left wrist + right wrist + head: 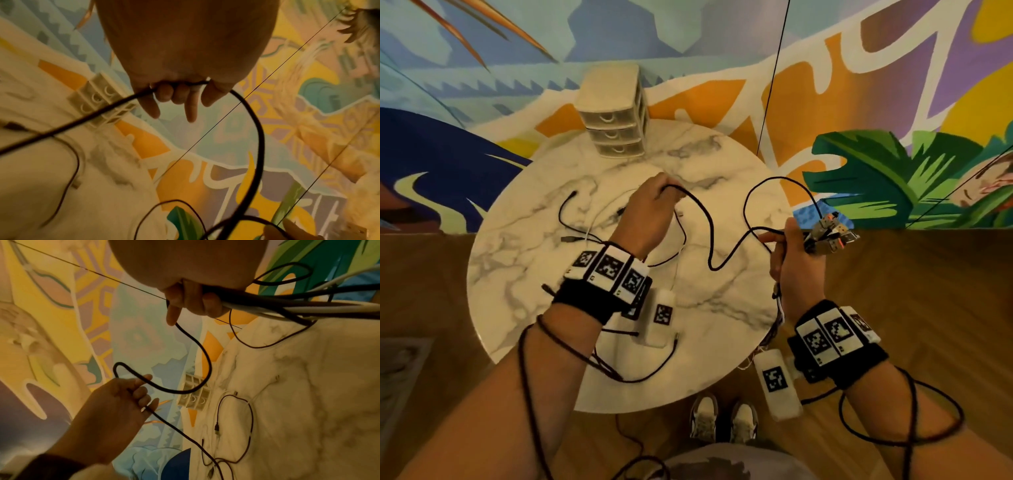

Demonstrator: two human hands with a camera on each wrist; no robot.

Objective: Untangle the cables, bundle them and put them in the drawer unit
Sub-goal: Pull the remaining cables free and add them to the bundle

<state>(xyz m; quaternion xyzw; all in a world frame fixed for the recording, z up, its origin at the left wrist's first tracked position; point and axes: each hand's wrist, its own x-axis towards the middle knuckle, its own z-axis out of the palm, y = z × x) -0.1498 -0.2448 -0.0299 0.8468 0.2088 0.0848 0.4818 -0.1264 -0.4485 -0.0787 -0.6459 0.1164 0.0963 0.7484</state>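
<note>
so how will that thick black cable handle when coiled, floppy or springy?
Probably floppy: the thick black cable sags in a deep loop between the left hand and right hand. Its smooth curves hint at slight springiness, so loose coils may open.

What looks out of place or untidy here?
Nothing damaged. Thin cables lie loose on the marble table, the thick black cable sags between left hand and right hand, unbundled.
</note>
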